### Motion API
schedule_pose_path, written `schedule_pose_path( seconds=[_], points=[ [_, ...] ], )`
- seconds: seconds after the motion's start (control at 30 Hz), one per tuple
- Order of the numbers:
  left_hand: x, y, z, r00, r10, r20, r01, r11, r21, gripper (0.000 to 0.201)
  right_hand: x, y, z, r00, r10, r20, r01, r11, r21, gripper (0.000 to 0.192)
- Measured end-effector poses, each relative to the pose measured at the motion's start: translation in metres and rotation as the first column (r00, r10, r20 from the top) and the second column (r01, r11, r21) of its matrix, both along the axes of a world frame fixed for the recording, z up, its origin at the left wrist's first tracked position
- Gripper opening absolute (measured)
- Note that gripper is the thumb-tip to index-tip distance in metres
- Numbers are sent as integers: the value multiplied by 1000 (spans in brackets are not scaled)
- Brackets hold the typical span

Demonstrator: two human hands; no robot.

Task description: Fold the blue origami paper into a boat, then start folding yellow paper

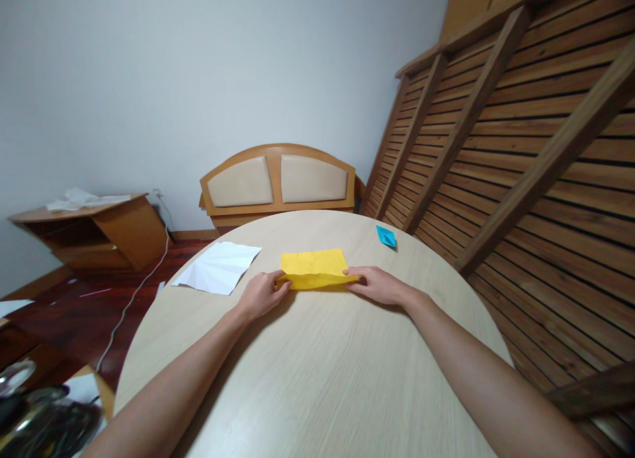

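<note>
The left hand point(262, 294) and right hand point(381, 285) pinch the yellow paper point(313, 262) at opposite ends. A white sheet point(218, 269) (visibly creased) lies to the left.

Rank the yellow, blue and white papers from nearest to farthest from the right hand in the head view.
1. Yellow paper: held by the right hand.
2. Blue paper: beyond that hand, slightly right.
3. White paper: left side of the table.

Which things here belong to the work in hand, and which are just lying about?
In use:
- yellow paper, held at its near edge
- left hand
- right hand

Apparently just lying about:
- creased white sheet
- small blue folded paper
- papers on the side cabinet
</note>
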State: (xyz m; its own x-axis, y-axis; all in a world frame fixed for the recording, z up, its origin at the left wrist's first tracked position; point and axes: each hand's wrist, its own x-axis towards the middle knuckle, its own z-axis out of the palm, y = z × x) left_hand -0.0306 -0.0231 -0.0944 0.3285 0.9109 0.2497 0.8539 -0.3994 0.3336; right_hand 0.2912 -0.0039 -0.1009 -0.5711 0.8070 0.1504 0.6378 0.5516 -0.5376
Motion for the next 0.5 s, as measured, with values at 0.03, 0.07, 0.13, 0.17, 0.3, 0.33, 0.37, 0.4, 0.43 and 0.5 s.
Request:
schedule_pose_path(
  seconds=[0.03,0.07,0.13,0.17,0.3,0.33,0.37,0.4,0.43,0.5],
  points=[
    [0,1,-1,1000,16,14,-16,1000,2,27,0,0,0,1000,1,-17,-2,1000,-19,39],
    [0,2,-2,999,31,28,-31,1000,4,27,1,0,0,1000,1,-30,-3,999,-37,40],
    [-1,3,-4,997,52,54,-53,999,13,27,2,1,0,999,-13,-47,10,998,-58,40],
    [-1,4,-5,996,59,68,-60,998,17,27,2,2,-1,998,-31,-53,28,998,-58,40],
    [-2,6,-7,989,69,129,-72,997,22,28,4,5,-4,994,-78,-74,75,996,-49,42],
    [-2,6,-8,987,72,145,-76,997,21,28,4,5,-5,993,-80,-85,76,996,-49,42],
    [-2,6,-8,984,74,164,-79,997,23,29,4,5,-5,992,-80,-99,75,996,-50,42],
    [-3,7,-8,980,75,184,-81,996,26,29,4,5,-5,990,-81,-113,75,996,-51,42],
    [-3,7,-9,976,75,205,-83,996,32,30,3,5,-5,989,-84,-124,78,996,-52,41],
    [-3,8,-10,965,69,254,-85,995,50,32,2,6,-6,985,-102,-136,96,994,-51,42]
  ],
)
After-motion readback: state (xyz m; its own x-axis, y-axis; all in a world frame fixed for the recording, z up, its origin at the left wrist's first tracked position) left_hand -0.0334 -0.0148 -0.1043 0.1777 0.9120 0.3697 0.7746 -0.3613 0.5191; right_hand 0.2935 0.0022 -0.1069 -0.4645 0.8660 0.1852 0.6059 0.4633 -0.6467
